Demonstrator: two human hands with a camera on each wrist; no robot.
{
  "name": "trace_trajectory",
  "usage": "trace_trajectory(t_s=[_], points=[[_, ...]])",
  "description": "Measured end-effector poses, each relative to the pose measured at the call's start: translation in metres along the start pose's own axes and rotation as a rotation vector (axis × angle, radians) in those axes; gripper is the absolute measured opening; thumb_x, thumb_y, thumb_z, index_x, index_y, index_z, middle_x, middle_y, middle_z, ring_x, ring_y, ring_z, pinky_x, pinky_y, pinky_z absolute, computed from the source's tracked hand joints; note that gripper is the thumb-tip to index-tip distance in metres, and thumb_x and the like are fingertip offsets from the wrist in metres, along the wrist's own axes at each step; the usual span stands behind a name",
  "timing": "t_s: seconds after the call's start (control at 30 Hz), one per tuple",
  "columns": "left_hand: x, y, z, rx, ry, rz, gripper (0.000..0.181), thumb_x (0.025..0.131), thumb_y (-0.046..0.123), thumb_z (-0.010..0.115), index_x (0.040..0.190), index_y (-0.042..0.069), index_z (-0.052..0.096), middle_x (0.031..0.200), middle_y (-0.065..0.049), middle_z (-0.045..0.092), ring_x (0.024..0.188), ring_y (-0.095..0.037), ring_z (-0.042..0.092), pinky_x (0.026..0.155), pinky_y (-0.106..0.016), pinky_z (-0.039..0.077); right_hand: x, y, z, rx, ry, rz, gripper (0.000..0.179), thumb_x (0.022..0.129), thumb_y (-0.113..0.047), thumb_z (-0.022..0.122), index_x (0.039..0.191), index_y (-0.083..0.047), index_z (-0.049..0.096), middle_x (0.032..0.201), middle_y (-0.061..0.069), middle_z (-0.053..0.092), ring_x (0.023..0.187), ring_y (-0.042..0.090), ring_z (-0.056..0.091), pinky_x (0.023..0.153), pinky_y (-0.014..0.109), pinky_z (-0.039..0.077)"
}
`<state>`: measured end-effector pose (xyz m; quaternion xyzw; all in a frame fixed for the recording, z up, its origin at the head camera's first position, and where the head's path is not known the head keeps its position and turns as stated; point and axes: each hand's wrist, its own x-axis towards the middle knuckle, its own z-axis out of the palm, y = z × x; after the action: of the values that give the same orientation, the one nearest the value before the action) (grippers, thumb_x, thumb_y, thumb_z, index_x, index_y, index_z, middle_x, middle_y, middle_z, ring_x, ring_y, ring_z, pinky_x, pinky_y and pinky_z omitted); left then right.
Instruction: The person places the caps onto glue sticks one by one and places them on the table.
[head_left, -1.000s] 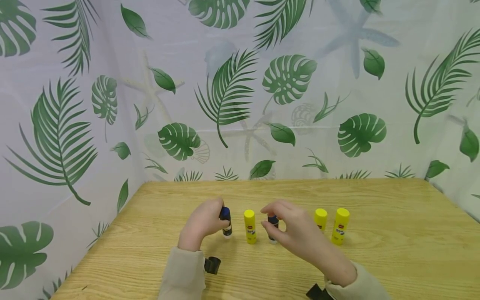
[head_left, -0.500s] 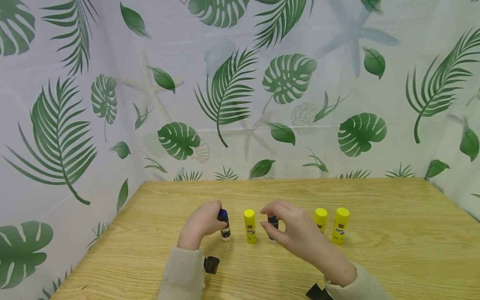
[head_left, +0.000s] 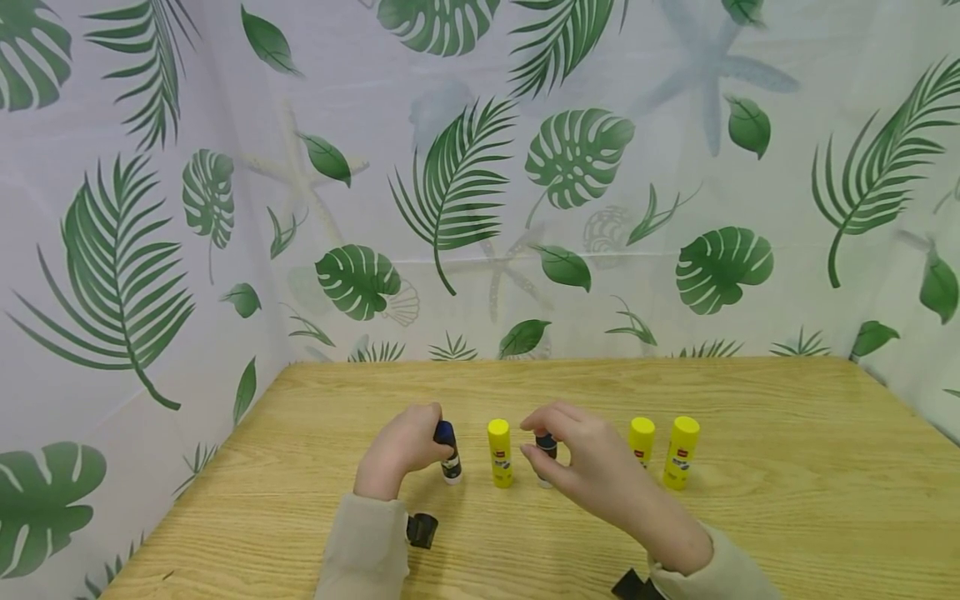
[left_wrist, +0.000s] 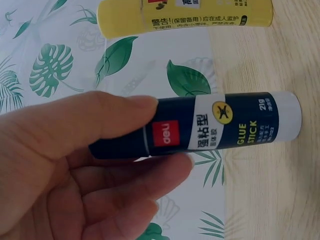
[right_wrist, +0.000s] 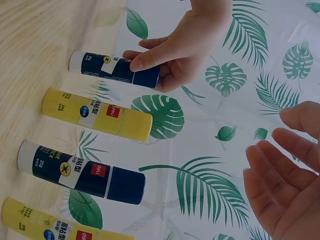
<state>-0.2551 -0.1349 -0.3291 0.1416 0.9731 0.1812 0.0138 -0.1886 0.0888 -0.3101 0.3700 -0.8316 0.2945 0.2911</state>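
Observation:
My left hand (head_left: 397,450) pinches a navy glue stick (left_wrist: 220,122) near its cap, between thumb and fingers. Its white base points down at the table, and the stick leans slightly in the head view. Just right of it, a yellow glue stick (head_left: 500,458) stands upright. My right hand (head_left: 600,458) is held with thumb and fingers apart in front of a second navy glue stick (right_wrist: 80,172), partly covering it in the head view. The right wrist view shows a gap between those fingers and that upright stick.
Two more yellow glue sticks, the nearer-in one (head_left: 641,433) partly behind my right hand and another (head_left: 681,454) beside it, stand to the right. Behind the wooden table (head_left: 810,467) hangs a leaf-patterned sheet (head_left: 480,208). Black wrist gear (head_left: 422,530) shows by the left sleeve.
The left hand has brought its navy glue stick slightly left and nearer to me, mostly in the first half second, and the stick leans a little more. The right hand has stayed in place.

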Motion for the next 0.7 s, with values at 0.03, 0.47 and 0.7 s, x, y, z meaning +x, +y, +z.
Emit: trace_trajectory(t_s=[0.03,0.47,0.7], points=[[0.0002,-0.0003,0.0001,0.001,0.0,-0.001,0.025,0.076,0.015,0.069,0.091,0.002,0.054,0.078,-0.006,0.054,0.066,-0.018,0.049,0.06,-0.031,0.043,0.0,-0.0001,0.0,0.0,-0.002,0.002,0.018,0.074,-0.008,0.07,0.089,-0.01,0.061,0.088,-0.004,0.059,0.077,0.007,0.056,0.064,0.022,0.048],[-0.001,0.0011,-0.0009,0.026,0.002,-0.013,0.028,0.076,0.019,0.069,0.094,0.003,0.055,0.084,-0.007,0.057,0.07,-0.018,0.052,0.064,-0.034,0.045,-0.0003,-0.0004,-0.0011,0.01,-0.008,0.018,0.017,0.074,-0.007,0.069,0.089,-0.01,0.061,0.088,-0.004,0.059,0.077,0.007,0.055,0.065,0.024,0.048],[-0.0017,-0.0005,0.0002,0.041,0.018,0.012,0.025,0.076,0.018,0.069,0.092,0.004,0.055,0.082,-0.007,0.058,0.068,-0.017,0.053,0.062,-0.033,0.045,-0.0015,-0.0005,-0.0007,0.011,-0.008,0.016,0.018,0.074,-0.008,0.069,0.09,-0.011,0.061,0.088,-0.005,0.059,0.077,0.006,0.054,0.064,0.022,0.047]])
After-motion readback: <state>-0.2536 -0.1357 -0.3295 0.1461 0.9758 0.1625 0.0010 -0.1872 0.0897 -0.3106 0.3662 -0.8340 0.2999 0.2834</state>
